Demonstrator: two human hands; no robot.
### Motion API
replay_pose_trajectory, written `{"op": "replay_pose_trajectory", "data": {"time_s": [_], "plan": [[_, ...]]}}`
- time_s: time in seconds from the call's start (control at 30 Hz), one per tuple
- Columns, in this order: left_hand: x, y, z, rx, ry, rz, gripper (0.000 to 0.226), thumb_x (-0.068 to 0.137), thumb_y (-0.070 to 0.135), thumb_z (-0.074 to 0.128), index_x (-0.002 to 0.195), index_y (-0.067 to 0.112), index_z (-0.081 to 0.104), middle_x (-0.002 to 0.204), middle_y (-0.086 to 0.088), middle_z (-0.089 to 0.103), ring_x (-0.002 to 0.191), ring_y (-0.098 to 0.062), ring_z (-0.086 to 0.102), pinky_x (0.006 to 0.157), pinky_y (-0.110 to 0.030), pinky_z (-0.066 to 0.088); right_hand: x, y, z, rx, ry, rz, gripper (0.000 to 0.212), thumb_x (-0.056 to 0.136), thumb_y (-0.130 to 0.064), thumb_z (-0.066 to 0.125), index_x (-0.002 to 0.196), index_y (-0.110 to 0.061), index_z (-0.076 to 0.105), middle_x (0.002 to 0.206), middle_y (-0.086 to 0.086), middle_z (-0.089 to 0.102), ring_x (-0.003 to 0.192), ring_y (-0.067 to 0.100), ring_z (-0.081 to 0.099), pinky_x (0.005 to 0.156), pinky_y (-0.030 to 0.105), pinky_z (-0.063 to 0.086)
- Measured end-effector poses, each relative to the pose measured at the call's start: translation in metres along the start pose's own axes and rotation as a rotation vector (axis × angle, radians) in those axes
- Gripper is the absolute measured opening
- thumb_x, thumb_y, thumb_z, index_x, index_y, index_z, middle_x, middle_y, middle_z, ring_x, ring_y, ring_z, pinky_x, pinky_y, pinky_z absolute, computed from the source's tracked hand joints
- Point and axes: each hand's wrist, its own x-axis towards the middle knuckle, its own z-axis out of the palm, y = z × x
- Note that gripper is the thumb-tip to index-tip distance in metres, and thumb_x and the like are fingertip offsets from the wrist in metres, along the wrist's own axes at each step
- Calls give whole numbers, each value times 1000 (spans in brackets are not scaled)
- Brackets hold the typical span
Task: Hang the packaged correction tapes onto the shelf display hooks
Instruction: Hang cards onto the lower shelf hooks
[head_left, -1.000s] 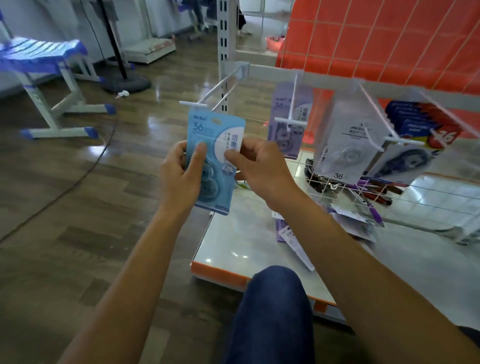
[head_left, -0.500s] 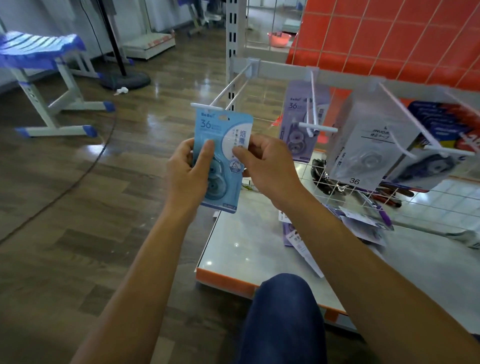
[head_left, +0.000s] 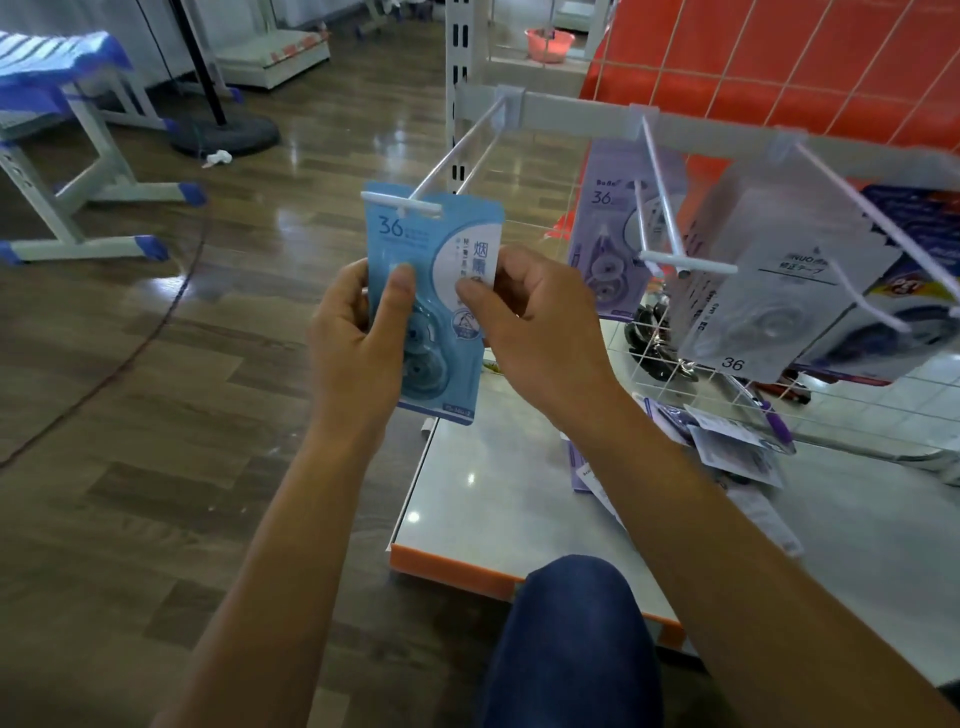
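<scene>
"Down by your knees, what are you working over?"

"A grey shelf base (head_left: 493, 493) with an orange front edge, from six round to four o'clock. My knee (head_left: 571, 623) in blue denim is at six. Glossy brown wood floor (head_left: 156, 441) runs off to nine, and a dark cable (head_left: 136, 347) curves across it."

"And further out?"

"At ten o'clock, a blue slatted seat (head_left: 62, 62) on white legs. At eleven, a round black stand base (head_left: 228, 136). An orange grid panel (head_left: 779, 52) backs the shelf at one."

"What crowds the hooks?"

"A white rail (head_left: 571, 111) carries them. Purple packs (head_left: 618, 234) hang at two and clear ones (head_left: 769, 291) at three, over a wire basket (head_left: 670, 364). Loose packs (head_left: 737, 457) lie on the shelf base below."

"And the tape?"

"The blue correction tape pack (head_left: 436, 353) is upright at twelve, its top edge right at the white end bar of the leftmost hook (head_left: 400, 202). Whether the hole is on it, I cannot tell. My left hand (head_left: 358, 332) grips its left edge, thumb in front. The fingers (head_left: 519, 275) of my right hand (head_left: 540, 332) pinch its right edge."
</scene>
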Motion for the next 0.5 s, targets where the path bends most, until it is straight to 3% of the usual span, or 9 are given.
{"op": "replay_pose_trajectory", "data": {"time_s": [0.1,0.33,0.5], "plan": [[3,-4,-1,16,-9,24,12,93,35,56,98,25,59,84,7,70,80,-11,70,66,-28,59,3,1,1,17,-3,20,25,93,-21,58,115,-11,64,109,5,69,93,15,67,78,33,58],[-2,-13,2,34,16,64,23,93,39,53,103,19,57,84,12,69,80,-6,69,64,-18,54,1,8,0,-27,-9,-8,28,93,-24,58,117,-11,63,113,3,68,92,13,65,70,13,51],[0,-19,-1,56,1,52,19,94,40,50,100,23,57,85,18,70,82,-5,69,66,-18,56,4,10,0,-63,-61,-57,23,94,-26,57,112,-13,64,111,1,68,90,9,63,64,10,51]]}}
